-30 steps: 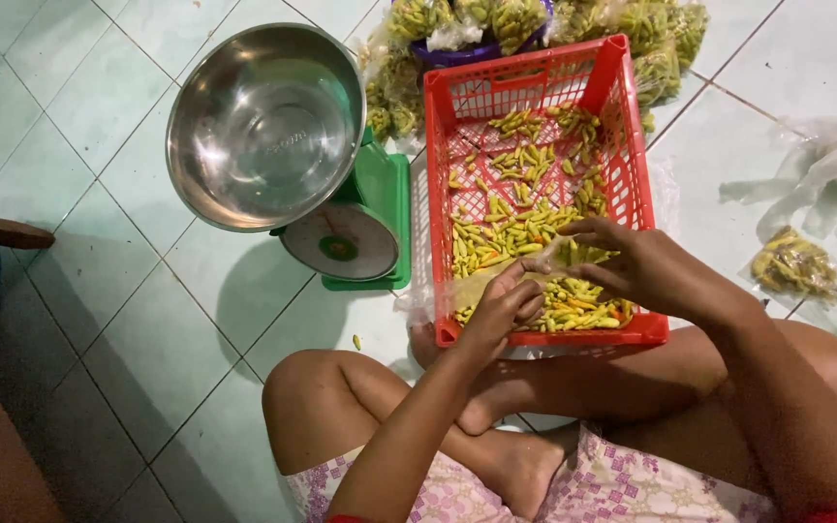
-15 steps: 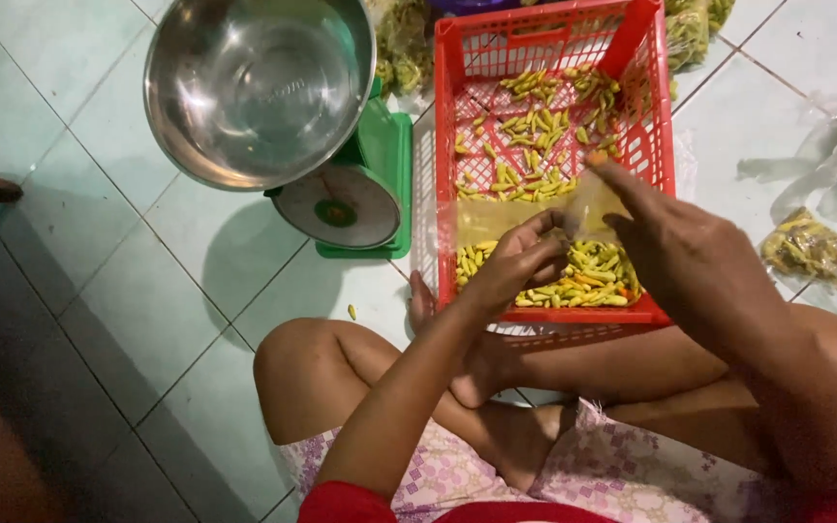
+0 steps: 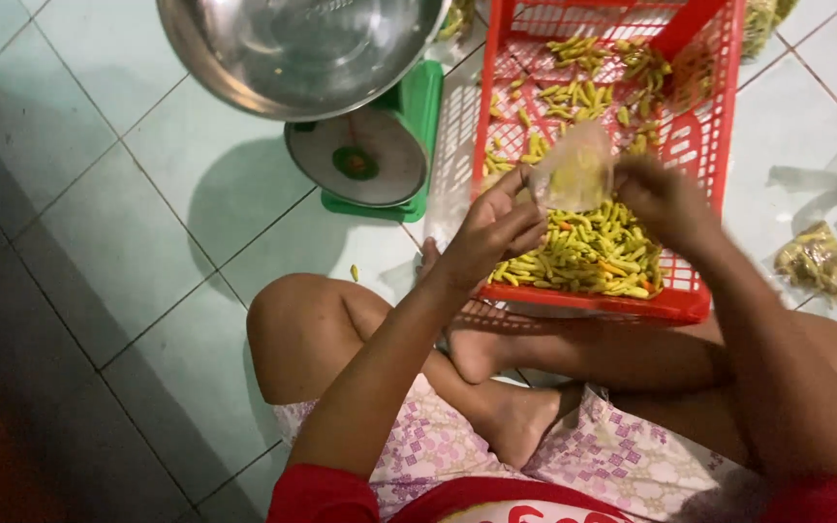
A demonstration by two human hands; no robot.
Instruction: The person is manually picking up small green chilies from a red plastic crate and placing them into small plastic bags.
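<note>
— What's nearest to you right now?

— My own legs. I'm sitting cross-legged on the tiled floor [image 3: 128,252], with my bare feet tucked under the front edge of the red plastic basket [image 3: 699,145].

— And what are your hands doing?

— Both are gripping one small clear plastic bag [image 3: 575,174] — I'm holding it up just above the heap in the basket. My left hand [image 3: 491,232] is pinching the bag's left edge with curled fingers, and my right hand [image 3: 661,199] is closing on its right side. The bag is looking yellowish inside, though I cannot tell how full it is.

— What's sitting under the bag?

— A pile of small yellow chilies [image 3: 583,257], with a few orange ones among them, lying against the basket's near wall. More are lying scattered farther back on the basket's floor.

— Anything beside the basket?

— One stray chili [image 3: 354,273] is lying on the tiles near my left knee. To my right, a filled bag [image 3: 816,261] is resting on the floor, apart from the basket.

— And farther out?

— A green weighing scale [image 3: 365,160] is standing just left of the basket, and its big steel bowl [image 3: 302,48] is sitting on top — overhanging the round dial.
</note>
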